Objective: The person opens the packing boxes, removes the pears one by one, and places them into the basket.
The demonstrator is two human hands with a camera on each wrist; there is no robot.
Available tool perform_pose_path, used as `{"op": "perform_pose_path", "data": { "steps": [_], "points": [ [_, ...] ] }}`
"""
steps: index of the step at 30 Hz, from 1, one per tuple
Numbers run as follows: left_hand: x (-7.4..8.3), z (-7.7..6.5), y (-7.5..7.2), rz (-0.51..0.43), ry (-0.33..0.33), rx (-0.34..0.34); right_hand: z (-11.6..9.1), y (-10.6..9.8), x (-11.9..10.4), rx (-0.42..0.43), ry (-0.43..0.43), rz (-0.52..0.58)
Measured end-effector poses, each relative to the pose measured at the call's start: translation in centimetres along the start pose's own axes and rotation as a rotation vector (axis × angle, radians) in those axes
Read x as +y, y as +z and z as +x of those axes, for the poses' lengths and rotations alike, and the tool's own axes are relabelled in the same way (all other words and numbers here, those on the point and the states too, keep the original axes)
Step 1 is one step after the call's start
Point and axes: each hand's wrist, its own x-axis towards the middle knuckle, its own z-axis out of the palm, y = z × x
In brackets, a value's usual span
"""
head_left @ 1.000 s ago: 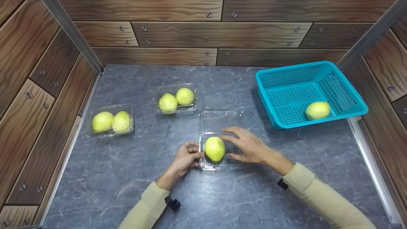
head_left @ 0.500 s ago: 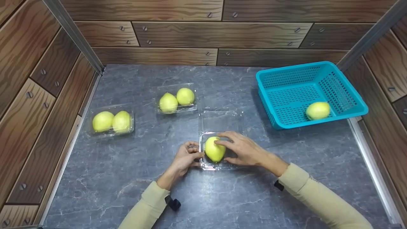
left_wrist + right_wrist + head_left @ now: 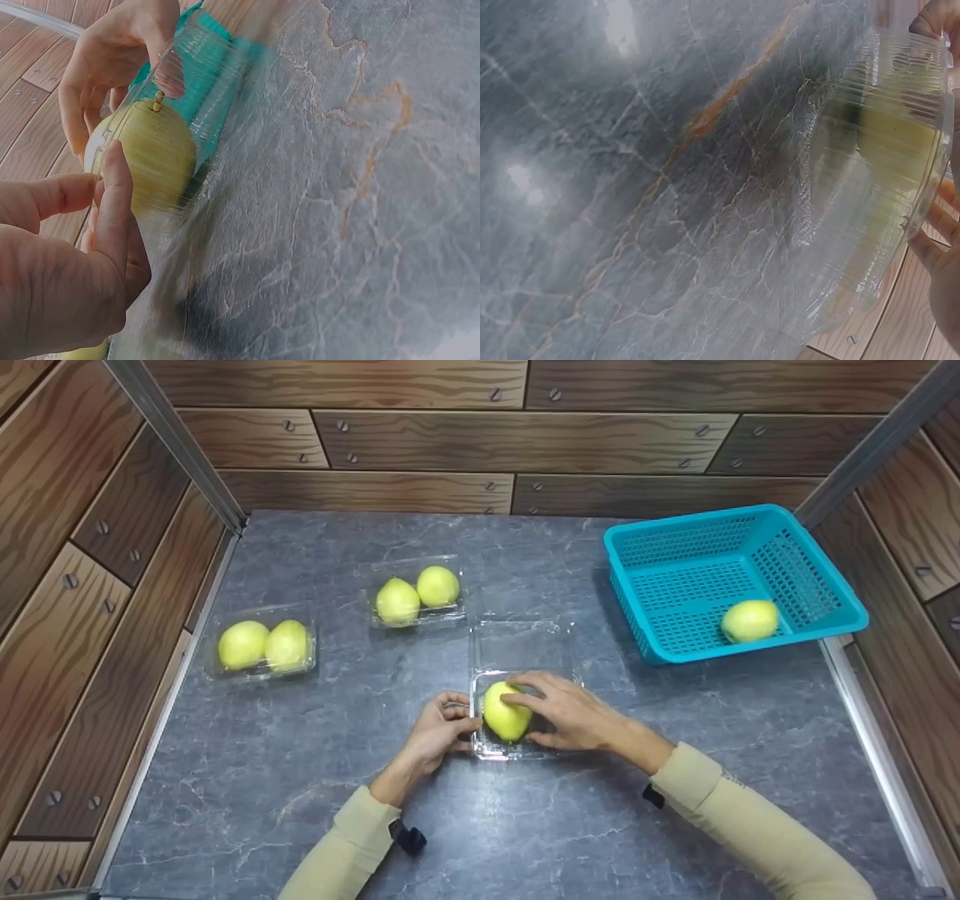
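A yellow-green pear [image 3: 505, 718] sits in the left part of an open clear plastic clamshell box [image 3: 491, 753], its lid [image 3: 517, 645] folded back flat on the far side. My left hand [image 3: 436, 733] pinches the box's left rim between thumb and fingers, plain in the left wrist view. From the right my right hand [image 3: 574, 714] holds the pear, fingers over its top and thumb at its near right side. In the left wrist view the pear's short stem [image 3: 157, 101] shows through the box wall.
Two lidded clear boxes, each with two pears, stand at the left: one box [image 3: 259, 676] nearer the side wall, another box [image 3: 427, 619] farther back. A turquoise basket [image 3: 675, 652] holding one pear [image 3: 750, 620] stands at the back right. Wood-patterned panels enclose the grey marbled table [image 3: 225, 780].
My right hand has moved left and slightly toward me, from beside the pear onto it. The left hand stays at the box's rim, and the pear has hardly moved.
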Motion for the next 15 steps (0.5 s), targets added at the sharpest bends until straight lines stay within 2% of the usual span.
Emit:
{"op": "perform_pose_path", "data": {
  "steps": [15],
  "points": [
    [0.10,-0.13,-0.01,0.004,-0.004,-0.006,0.47,0.36,-0.30,-0.014,-0.015,0.014]
  ]
}}
